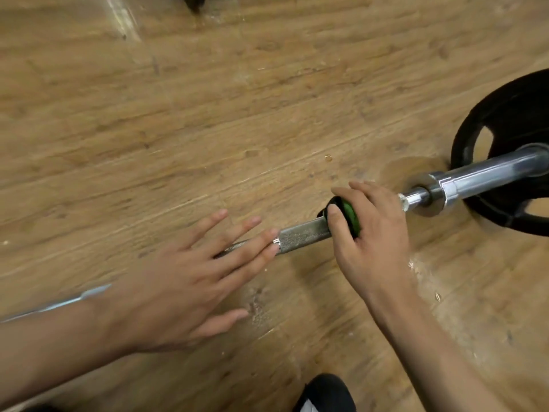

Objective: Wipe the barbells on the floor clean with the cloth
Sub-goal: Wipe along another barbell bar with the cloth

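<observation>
A steel barbell (306, 237) lies across the wooden floor, running from lower left to upper right. Its knurled shaft shows between my hands, and a black weight plate (505, 138) sits on the sleeve at the right. My right hand (365, 230) grips a green and black cloth (347, 214) wrapped around the shaft near the collar. My left hand (190, 278) lies flat with its fingers straight, the fingertips resting on the shaft just left of the cloth. Most of the cloth is hidden under my right hand's fingers.
Wood-look floor (237, 114) spreads all around the bar. A dark object (194, 1) pokes in at the top edge. A dark shoe or knee (323, 394) shows at the bottom edge. The floor has scuffs and small debris near the bar's right end.
</observation>
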A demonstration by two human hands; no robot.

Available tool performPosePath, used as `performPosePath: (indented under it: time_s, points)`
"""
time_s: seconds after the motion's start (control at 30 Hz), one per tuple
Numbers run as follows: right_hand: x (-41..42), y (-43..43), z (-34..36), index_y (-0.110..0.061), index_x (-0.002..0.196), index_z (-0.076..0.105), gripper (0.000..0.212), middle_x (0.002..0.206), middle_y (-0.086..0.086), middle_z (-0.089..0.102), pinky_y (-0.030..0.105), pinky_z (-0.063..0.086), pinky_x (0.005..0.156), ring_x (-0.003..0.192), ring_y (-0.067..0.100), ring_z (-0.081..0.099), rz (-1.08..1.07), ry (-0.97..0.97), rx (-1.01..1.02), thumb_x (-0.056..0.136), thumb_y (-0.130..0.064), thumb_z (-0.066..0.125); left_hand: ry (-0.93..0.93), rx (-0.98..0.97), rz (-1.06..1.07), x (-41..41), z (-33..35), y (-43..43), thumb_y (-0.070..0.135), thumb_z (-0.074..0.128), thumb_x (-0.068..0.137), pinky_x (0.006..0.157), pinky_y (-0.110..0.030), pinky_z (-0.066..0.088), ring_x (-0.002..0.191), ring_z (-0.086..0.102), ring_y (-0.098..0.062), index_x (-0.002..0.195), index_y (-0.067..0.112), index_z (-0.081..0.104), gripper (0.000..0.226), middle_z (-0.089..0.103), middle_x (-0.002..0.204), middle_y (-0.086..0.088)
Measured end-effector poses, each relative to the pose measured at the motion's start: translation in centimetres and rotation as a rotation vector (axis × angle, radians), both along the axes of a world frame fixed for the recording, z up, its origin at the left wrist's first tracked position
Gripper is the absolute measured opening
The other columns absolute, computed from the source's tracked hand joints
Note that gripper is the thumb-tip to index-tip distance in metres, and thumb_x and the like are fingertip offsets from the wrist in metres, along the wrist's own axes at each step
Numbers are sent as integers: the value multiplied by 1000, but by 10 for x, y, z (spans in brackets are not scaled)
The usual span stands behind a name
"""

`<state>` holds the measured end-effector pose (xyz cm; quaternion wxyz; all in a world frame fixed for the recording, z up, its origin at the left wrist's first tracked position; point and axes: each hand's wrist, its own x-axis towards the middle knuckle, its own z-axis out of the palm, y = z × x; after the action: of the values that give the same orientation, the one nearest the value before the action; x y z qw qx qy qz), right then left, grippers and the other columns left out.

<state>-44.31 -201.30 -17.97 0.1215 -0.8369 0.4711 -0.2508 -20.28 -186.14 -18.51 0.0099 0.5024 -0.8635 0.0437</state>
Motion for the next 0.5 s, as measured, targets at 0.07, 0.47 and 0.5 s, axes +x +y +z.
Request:
performPosePath:
  time_s: [0.07,0.47,0.5]
  points:
    - [8,4,-8,-11,122,72,39,124,10,67,53,42,107,127,32,57,-64,-66,-46,102,-37,51,6,-7,16,5,0,-5,58,30,107,127,-55,16,160,19,-33,164,6,26,77,23,172,-14]
    - [-10,-82,-25,-9,134,67,42,139,15,62,52,26,122,131,33,59,380,153,-315,105,-29,44,-47,-55,252,34,-1,-39,63,31,102,128,-59,16,157,26,-40,163,5,29,84,37,166,-16]
    - [-11,-85,-29,-8,131,68,40,140,15,62,54,26,123,134,34,57,300,104,-299,102,-26,47,-45,-53,254,36,-1,-43,65,30,102,127,-60,17,156,26,-40,163,5,29,86,37,166,-16]
